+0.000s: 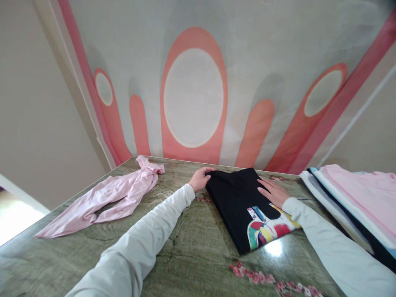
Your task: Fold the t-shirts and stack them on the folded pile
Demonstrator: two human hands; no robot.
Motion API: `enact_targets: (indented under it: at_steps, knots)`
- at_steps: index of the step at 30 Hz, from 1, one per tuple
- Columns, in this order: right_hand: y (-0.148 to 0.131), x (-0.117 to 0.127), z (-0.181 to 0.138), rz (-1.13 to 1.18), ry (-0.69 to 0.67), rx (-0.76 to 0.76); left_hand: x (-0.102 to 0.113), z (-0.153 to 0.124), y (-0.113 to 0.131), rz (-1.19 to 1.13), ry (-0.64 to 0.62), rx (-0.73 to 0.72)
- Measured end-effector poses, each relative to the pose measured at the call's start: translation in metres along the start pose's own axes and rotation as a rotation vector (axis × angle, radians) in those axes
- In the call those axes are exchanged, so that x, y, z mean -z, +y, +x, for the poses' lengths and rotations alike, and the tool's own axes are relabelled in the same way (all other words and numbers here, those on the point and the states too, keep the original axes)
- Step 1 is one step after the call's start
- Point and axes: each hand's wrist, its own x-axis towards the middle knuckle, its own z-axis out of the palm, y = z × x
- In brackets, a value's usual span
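A black folded garment [235,202], probably a T-shirt, lies on the table in front of me, with a colourful print near its front edge. My left hand [200,179] pinches its far left corner between thumb and fingers. Flat on its right side rests my right hand [274,192], fingers stretched out over the cloth. Part of the print is covered by my right wrist and sleeve.
To the left a pink garment [123,194] lies loosely spread. A stack of folded clothes [355,198] stands at the right, pink on top. The wood-patterned table [185,255] has printed blossoms and meets a decorated wall [241,53] at the back.
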Motion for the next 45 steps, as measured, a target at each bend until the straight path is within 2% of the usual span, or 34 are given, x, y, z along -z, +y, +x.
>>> enact_targets:
  at_steps: [3, 8, 15, 17, 20, 24, 28, 32, 35, 40, 43, 45]
  knots:
    - [0.0, -0.001, 0.0, 0.009, 0.015, 0.002, 0.001, -0.005, -0.005, 0.151, -0.006, 0.017]
    - [-0.002, 0.001, 0.0, 0.018, 0.014, -0.008, 0.001, -0.013, -0.002, 0.398, -0.022, -0.118]
    - [-0.009, 0.006, 0.0, 0.031, 0.005, -0.016, -0.005, -0.026, 0.021, 0.716, 0.016, -0.152]
    - [-0.01, 0.007, 0.0, 0.034, 0.012, -0.017, -0.011, -0.032, 0.034, 0.778, -0.038, -0.236]
    - [-0.011, 0.011, 0.0, 0.014, 0.027, -0.026, -0.025, -0.043, 0.05, 0.79, -0.224, -0.368]
    - [-0.025, 0.027, 0.001, -0.016, 0.053, -0.004, -0.042, -0.059, 0.056, 0.77, -0.427, -0.41]
    - [-0.066, 0.039, -0.005, 0.064, -0.012, 0.179, -0.047, -0.068, 0.057, 0.774, -0.476, -0.406]
    - [-0.099, 0.036, -0.011, 0.075, -0.15, 0.336, -0.046, -0.071, 0.062, 0.782, -0.494, -0.396]
    - [-0.09, 0.031, -0.007, 0.007, -0.165, 0.24, -0.045, -0.072, 0.066, 0.78, -0.516, -0.381]
    - [-0.041, 0.026, 0.006, -0.053, -0.144, -0.084, -0.049, -0.076, 0.071, 0.809, -0.571, -0.377]
    - [-0.025, 0.025, 0.009, -0.058, -0.117, -0.141, -0.056, -0.082, 0.08, 0.794, -0.625, -0.413]
    - [-0.024, 0.025, 0.008, -0.063, -0.088, -0.11, -0.063, -0.088, 0.087, 0.758, -0.673, -0.446]
